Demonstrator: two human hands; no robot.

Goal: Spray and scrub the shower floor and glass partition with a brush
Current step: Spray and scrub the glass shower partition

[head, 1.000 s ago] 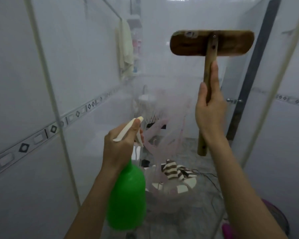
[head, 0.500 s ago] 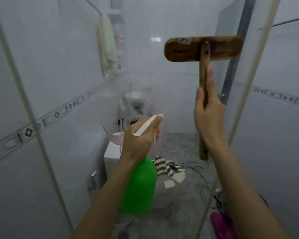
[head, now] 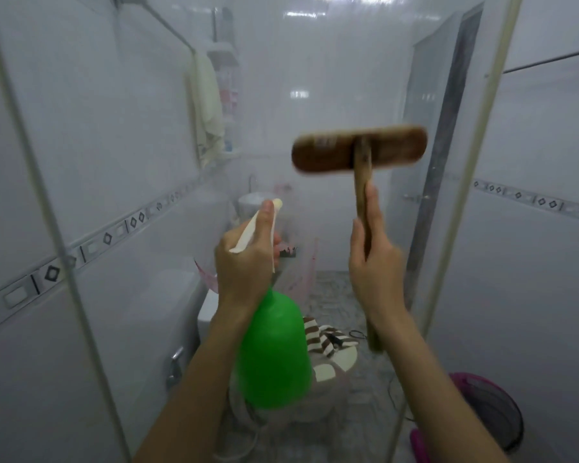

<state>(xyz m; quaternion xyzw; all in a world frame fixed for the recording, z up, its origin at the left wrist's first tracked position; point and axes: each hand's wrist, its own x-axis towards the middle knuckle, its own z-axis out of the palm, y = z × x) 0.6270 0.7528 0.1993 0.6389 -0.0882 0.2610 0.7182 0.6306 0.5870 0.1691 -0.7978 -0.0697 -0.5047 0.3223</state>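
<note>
Holding brush (head: 358, 152) and sprayer (head: 274, 352) at the glass (head: 281, 61).
Handle gripped by the right hand (head: 375, 265), sprayer by the left hand (head: 244, 259); brush label (head: 326, 142) blurred.

Head-level, facing the glass partition (head: 315, 78)

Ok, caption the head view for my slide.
Left hand grips a green spray bottle; right hand holds a wooden brush up by the glass partition.

White tiled walls (head: 114, 128), diamond-patterned border (head: 52, 274)
</note>
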